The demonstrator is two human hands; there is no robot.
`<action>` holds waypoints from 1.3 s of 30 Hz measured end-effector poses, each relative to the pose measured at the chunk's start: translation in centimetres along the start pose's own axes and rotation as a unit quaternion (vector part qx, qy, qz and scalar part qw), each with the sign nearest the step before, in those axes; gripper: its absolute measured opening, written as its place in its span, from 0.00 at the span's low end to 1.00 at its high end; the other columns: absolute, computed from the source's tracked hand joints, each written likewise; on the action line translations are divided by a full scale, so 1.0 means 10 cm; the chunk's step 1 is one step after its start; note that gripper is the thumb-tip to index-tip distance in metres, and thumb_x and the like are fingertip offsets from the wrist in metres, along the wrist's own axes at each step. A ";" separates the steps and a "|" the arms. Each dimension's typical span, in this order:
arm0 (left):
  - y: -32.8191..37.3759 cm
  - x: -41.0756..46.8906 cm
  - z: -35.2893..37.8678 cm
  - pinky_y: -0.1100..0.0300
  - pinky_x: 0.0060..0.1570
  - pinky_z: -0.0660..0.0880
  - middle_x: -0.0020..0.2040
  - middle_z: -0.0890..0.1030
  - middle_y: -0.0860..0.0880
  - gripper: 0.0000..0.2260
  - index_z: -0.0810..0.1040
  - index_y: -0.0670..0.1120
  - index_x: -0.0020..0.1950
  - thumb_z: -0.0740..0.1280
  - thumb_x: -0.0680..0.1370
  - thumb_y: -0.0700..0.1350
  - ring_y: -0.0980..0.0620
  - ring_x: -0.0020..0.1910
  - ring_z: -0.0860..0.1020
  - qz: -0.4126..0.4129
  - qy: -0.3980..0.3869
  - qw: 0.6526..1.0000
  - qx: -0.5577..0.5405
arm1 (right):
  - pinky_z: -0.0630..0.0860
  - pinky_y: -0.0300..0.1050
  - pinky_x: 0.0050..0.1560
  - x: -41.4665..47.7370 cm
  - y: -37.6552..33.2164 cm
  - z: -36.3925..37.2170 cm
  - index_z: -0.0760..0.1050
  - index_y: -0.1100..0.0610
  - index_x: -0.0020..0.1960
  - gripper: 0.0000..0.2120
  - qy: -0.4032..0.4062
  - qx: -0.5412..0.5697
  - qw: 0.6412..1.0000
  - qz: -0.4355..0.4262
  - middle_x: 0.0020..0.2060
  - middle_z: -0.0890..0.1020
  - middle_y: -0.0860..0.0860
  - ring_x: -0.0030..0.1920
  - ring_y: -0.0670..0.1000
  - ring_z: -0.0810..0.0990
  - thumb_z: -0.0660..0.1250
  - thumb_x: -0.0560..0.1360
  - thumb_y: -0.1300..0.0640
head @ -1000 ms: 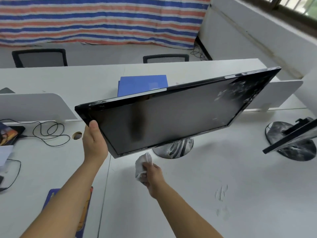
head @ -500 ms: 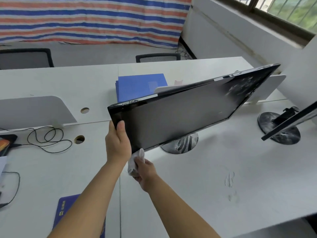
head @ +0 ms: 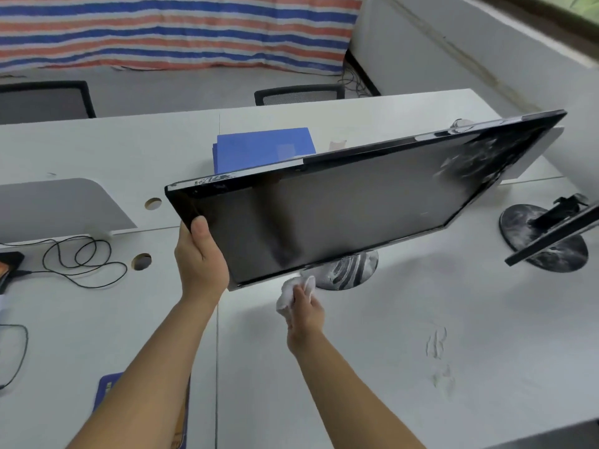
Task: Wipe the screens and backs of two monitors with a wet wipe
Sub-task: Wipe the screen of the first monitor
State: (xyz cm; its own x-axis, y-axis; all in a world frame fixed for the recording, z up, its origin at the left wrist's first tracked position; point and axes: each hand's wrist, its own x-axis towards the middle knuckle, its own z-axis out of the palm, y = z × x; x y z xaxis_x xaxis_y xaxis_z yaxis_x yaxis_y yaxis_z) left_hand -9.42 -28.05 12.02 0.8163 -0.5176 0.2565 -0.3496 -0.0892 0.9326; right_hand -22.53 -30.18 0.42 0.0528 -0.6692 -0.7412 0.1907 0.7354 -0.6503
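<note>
Monitor (head: 356, 215) over the middle of the worktop (head: 453, 319), screen tilted upward on a round stand (head: 350, 270). Left hand (head: 201, 264) at its left edge, fingers clamped round the bezel, thumb on the front. Right hand (head: 306, 314) just beneath the lower edge, fingers curled tight on a bunched wet wipe (head: 287, 294). Second monitor (head: 551, 241) at the worktop's right edge, also tilted. White smears across the first screen's far right corner.

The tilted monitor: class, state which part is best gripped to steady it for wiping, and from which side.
Grip the monitor by its left bezel edge, coming from the left, thumb on the frame, as the left hand does. The panel is thin, flat and tilted, so an edge grip likely steadies it and keeps the screen free for the wet wipe in the right hand.
</note>
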 end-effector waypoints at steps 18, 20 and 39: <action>-0.03 0.08 0.03 0.73 0.35 0.63 0.34 0.66 0.55 0.24 0.71 0.30 0.49 0.48 0.82 0.51 0.66 0.34 0.70 0.021 0.012 1.000 0.012 | 0.72 0.43 0.41 0.36 -0.58 -0.35 0.76 0.59 0.45 0.10 0.116 -0.017 0.992 -0.050 0.36 0.78 0.51 0.36 0.52 0.78 0.61 0.79 0.54; -0.03 0.08 0.04 0.73 0.34 0.63 0.34 0.67 0.54 0.24 0.71 0.31 0.50 0.48 0.82 0.52 0.66 0.33 0.70 0.020 0.012 1.000 0.015 | 0.72 0.40 0.34 0.26 -0.33 -0.15 0.75 0.58 0.35 0.16 0.011 -0.088 0.995 -0.054 0.31 0.78 0.54 0.34 0.56 0.78 0.62 0.77 0.50; 0.02 0.10 -0.11 0.56 0.55 0.65 0.53 0.75 0.48 0.26 0.70 0.40 0.67 0.46 0.84 0.57 0.49 0.52 0.71 -0.010 -0.057 0.997 0.050 | 0.78 0.51 0.49 1.14 -0.76 -0.92 0.76 0.62 0.55 0.25 0.057 -0.113 0.990 -0.068 0.46 0.80 0.58 0.46 0.58 0.81 0.61 0.76 0.40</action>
State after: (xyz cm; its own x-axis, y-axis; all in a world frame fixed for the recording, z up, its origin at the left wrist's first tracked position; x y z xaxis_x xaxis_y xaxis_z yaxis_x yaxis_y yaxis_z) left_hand -8.18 -27.64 12.69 0.7676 -0.6080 0.2028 -0.3829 -0.1812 0.9059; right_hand -32.35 -42.40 -4.63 -0.0710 -0.7570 -0.6495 -0.0370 0.6527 -0.7567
